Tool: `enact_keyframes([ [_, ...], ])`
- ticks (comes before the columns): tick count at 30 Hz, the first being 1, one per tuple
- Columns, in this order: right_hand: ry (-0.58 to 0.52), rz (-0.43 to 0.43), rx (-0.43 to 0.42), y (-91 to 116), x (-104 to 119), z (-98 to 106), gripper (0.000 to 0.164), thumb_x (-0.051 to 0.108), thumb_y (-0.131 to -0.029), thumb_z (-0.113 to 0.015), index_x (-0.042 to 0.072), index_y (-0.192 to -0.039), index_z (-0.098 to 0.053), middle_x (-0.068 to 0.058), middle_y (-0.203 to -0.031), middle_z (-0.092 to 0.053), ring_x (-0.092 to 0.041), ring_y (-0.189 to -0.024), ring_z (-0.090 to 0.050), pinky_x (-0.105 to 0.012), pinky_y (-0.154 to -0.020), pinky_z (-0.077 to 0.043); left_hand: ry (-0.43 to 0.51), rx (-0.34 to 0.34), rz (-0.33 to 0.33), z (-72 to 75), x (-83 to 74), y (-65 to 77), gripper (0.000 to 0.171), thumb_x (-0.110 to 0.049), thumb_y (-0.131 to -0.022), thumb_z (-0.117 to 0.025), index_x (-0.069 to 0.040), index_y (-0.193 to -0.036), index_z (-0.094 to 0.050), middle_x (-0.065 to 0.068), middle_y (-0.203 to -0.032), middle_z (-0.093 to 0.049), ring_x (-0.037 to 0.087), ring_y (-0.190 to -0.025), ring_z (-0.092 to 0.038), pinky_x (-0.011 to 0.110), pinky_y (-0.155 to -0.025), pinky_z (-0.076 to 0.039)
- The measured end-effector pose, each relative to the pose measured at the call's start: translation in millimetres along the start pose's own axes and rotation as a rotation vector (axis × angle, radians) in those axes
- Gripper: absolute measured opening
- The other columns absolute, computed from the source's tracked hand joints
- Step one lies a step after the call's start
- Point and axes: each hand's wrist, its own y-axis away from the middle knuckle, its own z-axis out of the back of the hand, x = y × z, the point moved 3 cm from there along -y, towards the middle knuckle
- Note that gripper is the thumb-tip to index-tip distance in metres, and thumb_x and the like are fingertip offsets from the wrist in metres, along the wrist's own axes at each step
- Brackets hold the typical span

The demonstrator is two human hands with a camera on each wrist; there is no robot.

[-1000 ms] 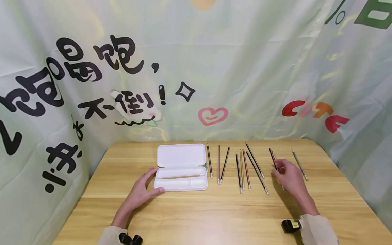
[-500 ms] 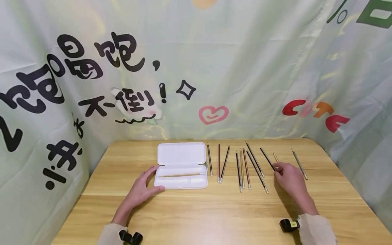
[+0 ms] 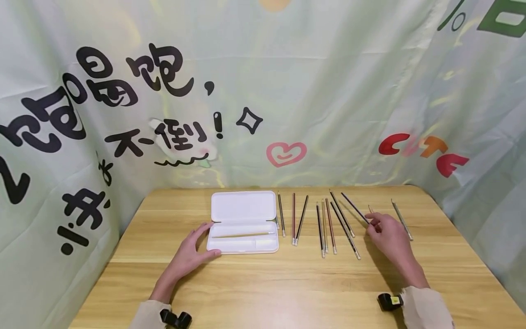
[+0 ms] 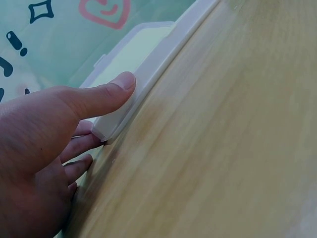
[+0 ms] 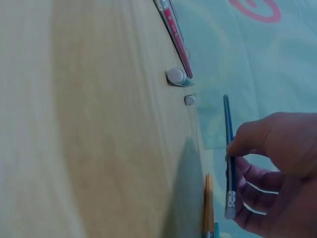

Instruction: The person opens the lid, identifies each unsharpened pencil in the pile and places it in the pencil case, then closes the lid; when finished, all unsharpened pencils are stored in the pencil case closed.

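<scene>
Head view: on the wooden surface [image 3: 271, 292], the right grip [image 3: 388, 235] pinches a dark pencil [image 3: 354, 208] right of the middle. The pencil slants from the thumb and fingertips toward the rear edge and a little left, most of its length beyond the grip. Left of it, loose pencils [image 3: 345, 231] lie spread toward an open white case [image 3: 243, 206]; to the right, nearer the right edge, lies a greyish pencil [image 3: 402, 220]. The left grip [image 3: 191, 253] spans the case's left end, and one tan pencil [image 3: 242, 235] rests inside the tray half.

Left wrist view: the thumb lies along the case's wall at one corner, with the other fingers bent around behind that corner, so the grip holds the case from the end.

Right wrist view: the dark pencil is caught between thumb and fingers, its white eraser end sticking out past them on one side and its long shaft on the other. Orange pencils [image 5: 210, 203] lie just beside the eraser end; a red pencil [image 5: 177, 42] is well apart.
</scene>
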Motion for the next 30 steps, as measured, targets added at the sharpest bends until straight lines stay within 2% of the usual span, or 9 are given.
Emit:
enact_keyframes([
  [10, -0.113, 0.090, -0.135, -4.1, 14.2, 0.2, 0.025, -0.010, -0.084, -0.065, -0.005, -0.106, -0.074, -0.016, -0.090, -0.065, -0.032, -0.077, -0.068, -0.026, -0.062, -0.051, 0.005, -0.009, -0.011, 1.9, -1.0, -1.0, 0.087, -0.042, -0.084, -0.085, -0.015, -0.156, -0.044, 0.019, -0.160, -0.039, 0.051, -0.144, -0.033, 0.075, -0.108, -0.028],
  [13, -0.163, 0.111, -0.110, -4.1, 22.8, -1.5, 0.023, -0.012, -0.086, -0.066, -0.006, -0.107, -0.073, -0.015, -0.092, -0.065, -0.035, -0.082, -0.068, -0.026, -0.064, -0.056, 0.005, -0.011, -0.014, 2.0, -1.1, -0.9, 0.087, -0.041, -0.084, -0.085, -0.015, -0.156, -0.045, 0.019, -0.160, -0.039, 0.051, -0.145, -0.032, 0.075, -0.109, -0.027],
  [17, -0.190, 0.127, -0.083, -4.0, 34.3, -4.0, 0.022, -0.012, -0.087, -0.071, -0.005, -0.108, -0.073, -0.013, -0.092, -0.067, -0.030, -0.083, -0.065, -0.025, -0.065, -0.056, 0.009, -0.014, -0.015, 1.5, -0.7, -1.1, 0.086, -0.042, -0.084, -0.085, -0.014, -0.155, -0.046, 0.019, -0.160, -0.040, 0.050, -0.145, -0.033, 0.075, -0.110, -0.026],
  [18, -0.188, 0.128, -0.085, -4.1, 36.9, -4.6, 0.022, -0.011, -0.088, -0.072, -0.004, -0.109, -0.073, -0.012, -0.092, -0.068, -0.028, -0.083, -0.065, -0.026, -0.072, -0.057, 0.010, -0.013, -0.014, 1.5, -0.7, -1.1, 0.086, -0.042, -0.084, -0.085, -0.014, -0.155, -0.046, 0.018, -0.160, -0.040, 0.050, -0.145, -0.033, 0.075, -0.109, -0.027],
  [23, -0.201, 0.111, -0.074, -2.9, 47.2, -8.0, 0.020, -0.006, -0.091, -0.071, 0.001, -0.110, -0.076, -0.012, -0.095, -0.072, -0.025, -0.083, -0.065, -0.024, -0.068, -0.054, 0.016, -0.011, -0.009, 0.3, 0.3, -1.3, 0.086, -0.042, -0.084, -0.085, -0.015, -0.155, -0.045, 0.019, -0.160, -0.038, 0.051, -0.145, -0.031, 0.075, -0.109, -0.027],
  [24, -0.212, 0.101, -0.060, -1.9, 49.2, -9.1, 0.020, -0.005, -0.093, -0.071, 0.002, -0.110, -0.076, -0.012, -0.097, -0.072, -0.025, -0.084, -0.065, -0.024, -0.068, -0.054, 0.015, -0.010, -0.011, 0.2, 0.4, -1.2, 0.086, -0.041, -0.084, -0.085, -0.015, -0.155, -0.045, 0.020, -0.160, -0.038, 0.052, -0.145, -0.031, 0.075, -0.109, -0.027],
  [25, -0.226, 0.095, -0.048, -0.9, 51.4, -10.3, 0.019, -0.004, -0.093, -0.070, 0.002, -0.110, -0.077, -0.013, -0.099, -0.071, -0.026, -0.084, -0.065, -0.022, -0.062, -0.052, 0.014, -0.009, -0.011, -0.2, 0.8, -1.1, 0.085, -0.041, -0.084, -0.085, -0.015, -0.155, -0.045, 0.021, -0.161, -0.038, 0.052, -0.145, -0.031, 0.075, -0.108, -0.027],
  [30, -0.323, 0.085, 0.022, 1.3, 64.7, -20.6, 0.020, -0.002, -0.096, -0.068, 0.002, -0.114, -0.076, -0.014, -0.106, -0.070, -0.026, -0.083, -0.066, -0.024, -0.062, -0.055, 0.005, -0.008, -0.013, -0.2, 1.9, -0.4, 0.085, -0.042, -0.084, -0.085, -0.015, -0.154, -0.046, 0.023, -0.161, -0.036, 0.053, -0.145, -0.030, 0.075, -0.110, -0.024],
])
